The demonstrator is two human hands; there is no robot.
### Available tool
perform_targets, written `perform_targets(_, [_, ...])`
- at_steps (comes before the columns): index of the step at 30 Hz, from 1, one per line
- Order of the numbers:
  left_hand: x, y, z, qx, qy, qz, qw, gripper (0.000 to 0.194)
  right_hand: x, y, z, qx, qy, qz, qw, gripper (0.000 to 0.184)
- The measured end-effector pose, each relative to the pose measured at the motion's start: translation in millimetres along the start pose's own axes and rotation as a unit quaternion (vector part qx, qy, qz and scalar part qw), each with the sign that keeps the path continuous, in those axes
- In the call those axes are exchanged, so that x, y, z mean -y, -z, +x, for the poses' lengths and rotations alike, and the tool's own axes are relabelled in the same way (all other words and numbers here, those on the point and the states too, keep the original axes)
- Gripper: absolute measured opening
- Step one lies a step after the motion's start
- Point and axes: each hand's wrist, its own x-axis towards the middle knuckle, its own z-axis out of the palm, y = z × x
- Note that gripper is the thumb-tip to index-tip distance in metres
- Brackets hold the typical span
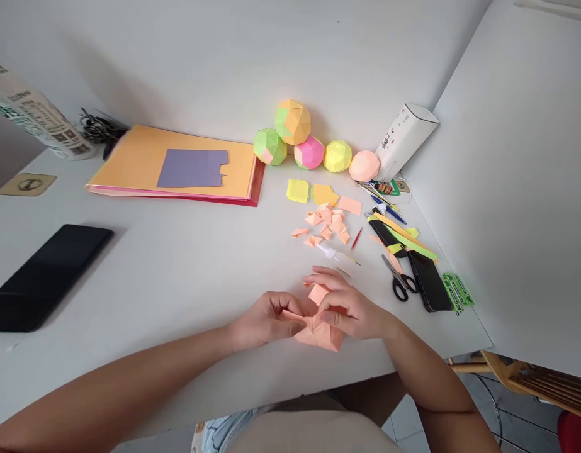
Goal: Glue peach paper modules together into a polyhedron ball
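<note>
Near the table's front edge, my left hand pinches the left side of a peach folded-paper piece between thumb and fingers. My right hand grips the same paper piece from the right, its thumb and index finger bent onto it and the other fingers raised. Part of the paper is hidden behind the fingers. Just beyond my hands lie several small peach folded units, a white glue bottle with a thin tip and a red stick.
Finished paper balls stand along the wall beside a white box. At right lie scissors, a black phone and paper strips. A stack of coloured paper and a black tablet occupy the left.
</note>
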Motion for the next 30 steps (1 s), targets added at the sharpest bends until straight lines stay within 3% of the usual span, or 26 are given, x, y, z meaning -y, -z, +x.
perform_targets(30, [-1.9, -1.0, 1.9, 0.010, -0.025, -0.007, 1.000, 0.008, -2.6, -4.4, 0.8, -0.036, 0.022, 0.010, 0.999, 0.018])
